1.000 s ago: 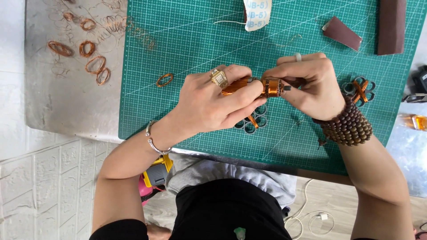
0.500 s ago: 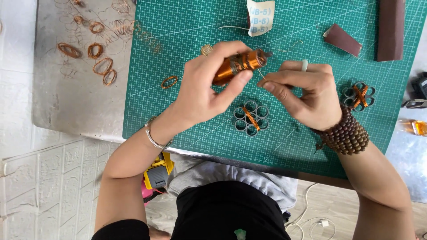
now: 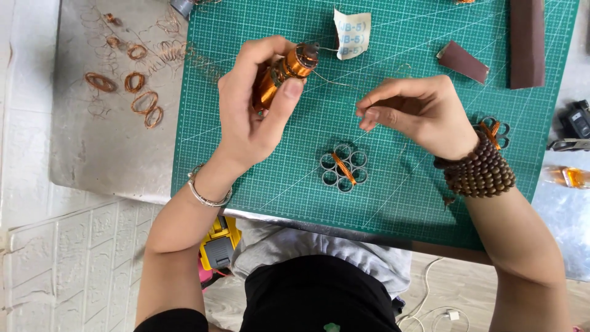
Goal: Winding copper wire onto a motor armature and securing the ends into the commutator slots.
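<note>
Green and lined with a grid, the cutting mat (image 3: 430,203) covers most of a grey metal table (image 3: 92,154). At about 11 o'clock on the mat, the left hand (image 3: 249,117) holds a copper wire spool (image 3: 283,77) up off the mat. Its fingers and thumb are closed tight around the spool, which tilts with its top end toward 1 o'clock.

A thin wire (image 3: 335,83) runs from the top of the spool toward 4 o'clock, to the right hand (image 3: 418,114). That hand's thumb and first finger are pinched together on the wire's end, near the middle of the mat.

Below the hands, at 6 o'clock, a ring of small grey tubes (image 3: 343,168) lies flat with copper wire wrapped across it. Another one (image 3: 495,130) peeks out by the right wrist, next to a brown bead bracelet (image 3: 479,172). Loose copper coils (image 3: 132,92) lie on the table at 10 o'clock.

To do this well, I think the pull should be slow and straight, so the thin wire does not kink or snap. The spool hand should stay steady and let the wire slip off smoothly.
</note>
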